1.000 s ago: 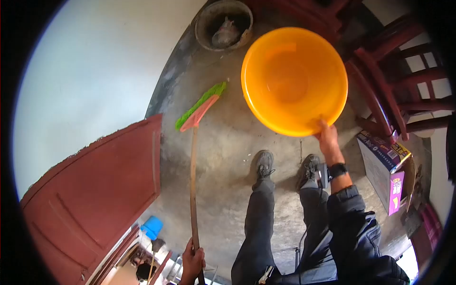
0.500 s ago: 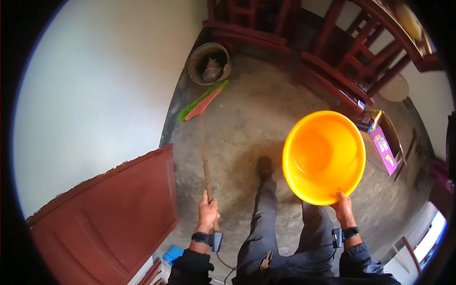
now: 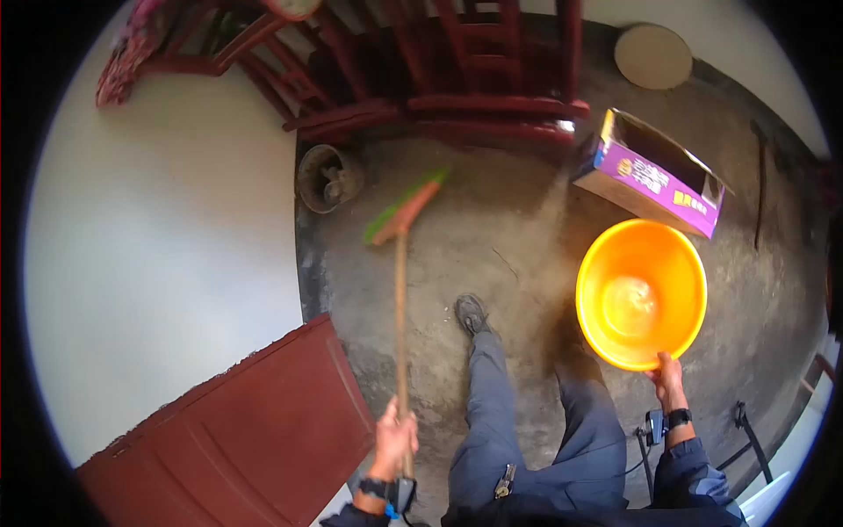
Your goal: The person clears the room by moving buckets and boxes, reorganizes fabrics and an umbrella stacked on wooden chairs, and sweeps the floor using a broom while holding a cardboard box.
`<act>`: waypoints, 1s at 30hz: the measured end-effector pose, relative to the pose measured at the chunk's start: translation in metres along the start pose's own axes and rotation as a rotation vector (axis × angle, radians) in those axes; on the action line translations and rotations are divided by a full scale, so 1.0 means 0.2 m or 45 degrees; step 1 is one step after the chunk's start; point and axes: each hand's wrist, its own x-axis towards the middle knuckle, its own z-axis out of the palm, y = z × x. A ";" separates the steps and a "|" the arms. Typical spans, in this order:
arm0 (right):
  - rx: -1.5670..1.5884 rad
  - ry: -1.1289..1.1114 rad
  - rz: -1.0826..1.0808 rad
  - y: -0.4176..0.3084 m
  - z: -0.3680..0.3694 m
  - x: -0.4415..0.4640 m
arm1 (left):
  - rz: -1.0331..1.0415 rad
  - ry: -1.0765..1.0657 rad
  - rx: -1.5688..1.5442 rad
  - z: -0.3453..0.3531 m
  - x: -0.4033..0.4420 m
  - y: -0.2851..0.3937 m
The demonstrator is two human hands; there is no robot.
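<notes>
My left hand [image 3: 395, 436] is closed around the wooden handle of a broom [image 3: 401, 325]. The broom's orange head with green bristles points away from me, over the concrete floor. With my right hand [image 3: 669, 381] I grip the near rim of an orange plastic basin [image 3: 601, 329], thumb over the edge. The basin's open side faces up towards me, and nothing shows inside it. Just beyond the basin lies a purple cardboard box [image 3: 654, 186] with an open top.
A grey bucket [image 3: 307, 180] with something in it stands by the wall. Dark red wooden furniture [image 3: 492, 107] lines the far side. On my left is a red-brown door panel [image 3: 237, 422]. A round board [image 3: 652, 56] and a dark rod [image 3: 760, 189] are at the right.
The view has turned to the right as I walk. Broom and basin have stayed in my hands; the basin now appears nearer the purple box, and the broom head has shifted right of the bucket.
</notes>
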 end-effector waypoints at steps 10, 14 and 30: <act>0.345 0.032 0.003 0.32 -0.39 0.61 | 0.003 -0.040 0.427 0.34 0.17 0.03; 0.542 0.080 0.007 0.36 -0.46 0.67 | -0.164 -0.139 0.514 0.22 -0.24 0.01; -0.263 -1.075 -0.304 -0.15 0.15 -0.69 | -0.190 -0.172 -0.334 0.01 -0.17 -0.17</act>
